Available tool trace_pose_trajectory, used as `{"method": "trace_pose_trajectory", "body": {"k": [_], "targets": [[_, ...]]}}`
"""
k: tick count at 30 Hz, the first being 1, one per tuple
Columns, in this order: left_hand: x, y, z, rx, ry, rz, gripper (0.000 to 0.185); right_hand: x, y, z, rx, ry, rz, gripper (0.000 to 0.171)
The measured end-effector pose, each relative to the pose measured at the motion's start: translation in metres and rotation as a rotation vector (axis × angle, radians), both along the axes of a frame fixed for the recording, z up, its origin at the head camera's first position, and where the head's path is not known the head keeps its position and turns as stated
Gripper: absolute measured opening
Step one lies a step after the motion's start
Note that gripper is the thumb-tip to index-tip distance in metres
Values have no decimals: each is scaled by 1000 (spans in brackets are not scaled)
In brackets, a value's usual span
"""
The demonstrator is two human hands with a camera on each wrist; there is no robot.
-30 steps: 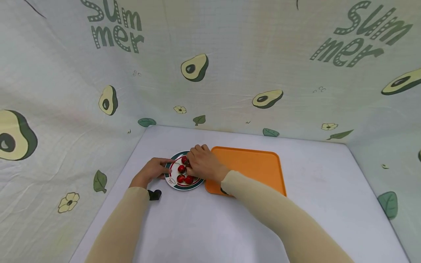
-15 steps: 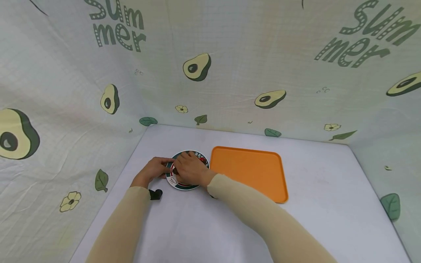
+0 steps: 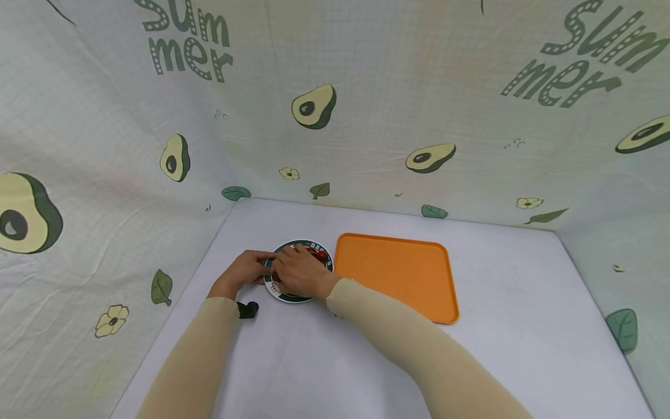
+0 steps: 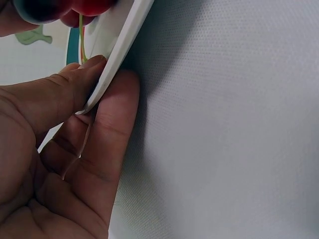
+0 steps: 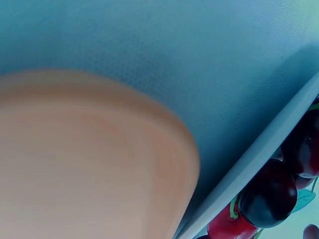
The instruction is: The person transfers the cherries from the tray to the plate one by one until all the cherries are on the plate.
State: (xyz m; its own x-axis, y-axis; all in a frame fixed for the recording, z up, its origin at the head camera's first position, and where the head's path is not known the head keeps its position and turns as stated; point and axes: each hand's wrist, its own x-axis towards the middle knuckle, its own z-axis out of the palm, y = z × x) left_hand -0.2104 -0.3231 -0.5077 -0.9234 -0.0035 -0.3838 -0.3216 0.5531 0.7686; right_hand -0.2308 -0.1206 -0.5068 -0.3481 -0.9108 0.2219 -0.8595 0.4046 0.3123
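Observation:
My left hand pinches the near-left rim of a white plate with a dark green patterned border. In the left wrist view the thumb lies over the rim and the fingers are beneath it. My right hand is over the plate, knuckles up, hiding most of the red cherries. A fingertip lies against a dark cherry in the left wrist view; whether it is pinched is hidden. Several dark red cherries with green stems lie inside the rim in the right wrist view.
An orange tray lies just right of the plate. A small black object is beside the left sleeve. Behind the white table hangs a cloth printed with avocados.
My right hand has moved left, from the plate's right side and the tray's edge onto its middle, covering cherries seen earlier. My left hand has kept its hold on the rim.

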Motion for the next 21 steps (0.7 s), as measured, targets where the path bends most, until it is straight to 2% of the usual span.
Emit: {"method": "trace_pose_trajectory", "body": {"k": [13, 16, 21], "targets": [[2, 6, 5, -37, 1, -23, 52, 4, 14, 9, 19, -69, -86, 50], [3, 6, 8, -58, -10, -26, 50, 2, 23, 11, 24, -82, -115, 55], [3, 5, 11, -108, -35, -46, 49, -5, 49, 15, -5, -142, -186, 50]]}}
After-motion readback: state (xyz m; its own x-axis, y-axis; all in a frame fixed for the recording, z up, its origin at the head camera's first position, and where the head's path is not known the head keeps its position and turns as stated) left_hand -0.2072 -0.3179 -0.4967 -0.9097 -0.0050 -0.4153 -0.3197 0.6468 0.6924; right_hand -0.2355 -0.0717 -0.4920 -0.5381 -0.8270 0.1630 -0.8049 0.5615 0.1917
